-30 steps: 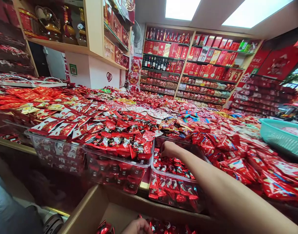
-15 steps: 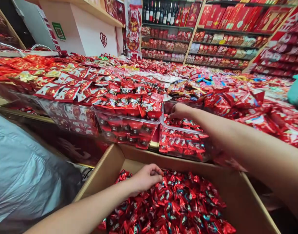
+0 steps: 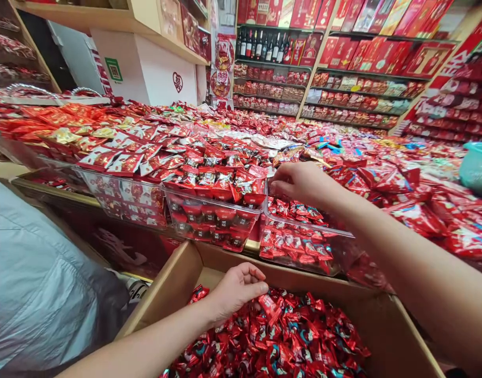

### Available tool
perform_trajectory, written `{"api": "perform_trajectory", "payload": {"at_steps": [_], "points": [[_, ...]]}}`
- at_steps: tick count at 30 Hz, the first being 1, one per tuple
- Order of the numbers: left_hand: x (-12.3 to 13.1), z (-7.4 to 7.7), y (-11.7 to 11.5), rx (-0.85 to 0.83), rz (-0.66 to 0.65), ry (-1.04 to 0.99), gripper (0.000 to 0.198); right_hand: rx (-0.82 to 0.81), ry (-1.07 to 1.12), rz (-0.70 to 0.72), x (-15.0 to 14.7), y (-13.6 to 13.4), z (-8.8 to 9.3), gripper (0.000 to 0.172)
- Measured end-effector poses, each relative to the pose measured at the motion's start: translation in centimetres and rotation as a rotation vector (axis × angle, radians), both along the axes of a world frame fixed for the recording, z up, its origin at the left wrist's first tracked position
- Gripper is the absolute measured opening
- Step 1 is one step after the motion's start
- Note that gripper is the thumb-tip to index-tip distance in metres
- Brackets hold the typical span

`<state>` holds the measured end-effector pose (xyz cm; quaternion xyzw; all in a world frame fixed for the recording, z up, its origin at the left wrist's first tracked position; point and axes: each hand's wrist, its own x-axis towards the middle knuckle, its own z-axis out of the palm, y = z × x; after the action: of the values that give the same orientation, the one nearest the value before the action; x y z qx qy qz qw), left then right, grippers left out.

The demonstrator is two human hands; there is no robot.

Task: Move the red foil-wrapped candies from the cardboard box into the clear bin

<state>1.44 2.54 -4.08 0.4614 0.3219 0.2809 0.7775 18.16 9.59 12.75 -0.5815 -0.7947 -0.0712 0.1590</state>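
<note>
At the near edge, a carton (image 3: 398, 341) holds a heap of small red candies (image 3: 304, 341). Over the heap, the left hand (image 3: 239, 291) has its fingers curled and its thumb close to the forefinger; 1 candy (image 3: 270, 308) lies right at the thumb tip, and I cannot tell whether it is pinched. The left forearm covers part of the heap. Pale blue cloth (image 3: 36, 273) fills the space left of the carton.

Beyond the carton's far wall, which stands between the left hand and the row behind, a clear tub (image 3: 294, 248) holds more small red candies. The right hand (image 3: 304, 182) is above it with fingers bent down near its left side; I cannot tell whether they grip anything. The right forearm crosses the tub's right end and hides part of it. Just left stand 2 other tubs, 1 piled with black-and-red packets (image 3: 213, 181), 1 with white-and-red packets (image 3: 123, 164). Right of the forearm, red pouches (image 3: 406, 184) spread toward a teal basket (image 3: 477, 170).

Farther back, wrapped sweets reach to a white pillar (image 3: 166, 68) with a green sign (image 3: 114, 71). Behind everything, shelves carry bottles (image 3: 264, 46) and red boxes (image 3: 363, 55).
</note>
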Motion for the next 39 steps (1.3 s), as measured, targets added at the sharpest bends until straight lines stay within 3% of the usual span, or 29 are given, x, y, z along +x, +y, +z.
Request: {"api": "perform_trajectory", "payload": {"at_steps": [1, 3, 6, 9, 12, 15, 23, 27, 30, 33, 39], "points": [[0.0, 0.3, 0.1, 0.002, 0.027, -0.022, 0.030, 0.042, 0.078, 0.064, -0.8, -2.2, -0.1, 0.014], [0.0, 0.7, 0.1, 0.017, 0.082, -0.066, 0.030, -0.106, 0.238, 0.157, -2.2, -6.6, -1.7, 0.016], [0.0, 1.0, 0.1, 0.042, 0.136, -0.101, 0.027, -0.382, 0.419, 0.090, -2.7, -11.3, -6.7, 0.012], [0.1, 1.1, -0.2, 0.059, 0.122, -0.077, 0.026, -0.552, 0.692, 0.017, -2.0, -12.8, -11.8, 0.015], [0.2, 1.2, -0.4, 0.060, 0.113, -0.074, 0.027, -0.624, 0.961, -0.024, -1.3, -12.5, -14.4, 0.013], [0.2, 1.3, -0.5, 0.058, 0.098, -0.110, 0.027, -0.594, 1.072, -0.027, -1.0, -12.1, -14.9, 0.013], [0.1, 1.4, -0.9, 0.104, 0.046, -0.216, 0.028, -0.573, 1.109, 0.046, -1.4, -12.7, -14.7, 0.022], [0.3, 1.4, -1.2, 0.115, 0.086, -0.127, 0.025, -0.266, 0.816, -0.021, -1.2, -13.0, -14.7, 0.007], [0.4, 1.1, -1.1, 0.046, 0.037, -0.064, 0.025, -0.088, 0.632, 0.070, -1.1, -13.1, -14.4, 0.004], [0.4, 1.0, -0.9, 0.005, 0.059, -0.108, 0.024, -0.111, 0.690, 0.176, -1.3, -13.2, -13.9, 0.001], [0.2, 1.5, -0.9, 0.018, 0.042, -0.185, 0.020, -0.299, 0.975, 0.012, -1.7, -13.1, -13.9, 0.012]]}}
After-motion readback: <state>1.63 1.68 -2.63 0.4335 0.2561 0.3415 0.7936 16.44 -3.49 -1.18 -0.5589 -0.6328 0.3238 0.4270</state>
